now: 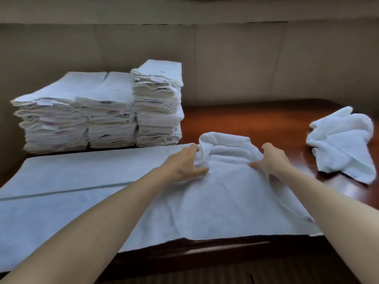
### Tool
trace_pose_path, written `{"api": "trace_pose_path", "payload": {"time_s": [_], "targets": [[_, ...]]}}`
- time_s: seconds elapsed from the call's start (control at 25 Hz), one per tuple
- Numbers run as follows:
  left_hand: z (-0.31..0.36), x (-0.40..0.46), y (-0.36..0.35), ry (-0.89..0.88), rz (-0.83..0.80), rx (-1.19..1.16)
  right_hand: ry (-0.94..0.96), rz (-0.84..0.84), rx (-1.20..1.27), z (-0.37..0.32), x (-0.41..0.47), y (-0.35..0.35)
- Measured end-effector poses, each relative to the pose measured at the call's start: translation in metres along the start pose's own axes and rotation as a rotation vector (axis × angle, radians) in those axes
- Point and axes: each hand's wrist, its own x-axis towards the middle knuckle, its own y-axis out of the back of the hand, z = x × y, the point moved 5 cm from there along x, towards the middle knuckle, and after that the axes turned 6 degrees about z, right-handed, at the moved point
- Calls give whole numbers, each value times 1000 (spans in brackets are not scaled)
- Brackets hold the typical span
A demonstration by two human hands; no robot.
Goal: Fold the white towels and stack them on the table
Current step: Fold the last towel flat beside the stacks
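Left hand [185,163] and right hand [270,160] gripping bunched white towel [225,193]

Towel being worked [225,193]: white, spread flat under both hands, far end bunched up into a hump between the left hand [185,163] and right hand [270,160]. Crumpled towel [344,144]: white, loose heap, well right of the right hand. Folded stacks [102,111]: three white piles side by side, beyond and left of the left hand, rightmost pile tallest, folded edges facing the hands.
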Motion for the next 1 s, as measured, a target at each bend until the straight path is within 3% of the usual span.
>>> {"api": "trace_pose_path", "payload": {"time_s": [0.12, 0.28, 0.36, 0.48, 0.64, 0.76, 0.88, 1.0], "targets": [[16, 12, -10, -56, 87, 30, 10, 153, -43, 16, 19, 20], [32, 24, -32, -142, 199, 169, -68, 318, -381, 29, 23, 23], [34, 26, -29, -181, 254, 177, 56, 376, -376, 13, 26, 23], [43, 18, -24, -343, 370, 91, 105, 205, 141, -29, 32, 11], [50, 7, -20, -463, 380, 39, -347, -29, 799, -41, 36, -26], [54, -2, -21, -535, 337, 31, -482, -14, 918, -28, 44, -34], [56, -2, -22, -526, 268, 9, -449, -120, 982, -34, 40, -37], [52, 4, -26, -417, 183, 78, -385, -63, 1308, -38, 47, -12]]}}
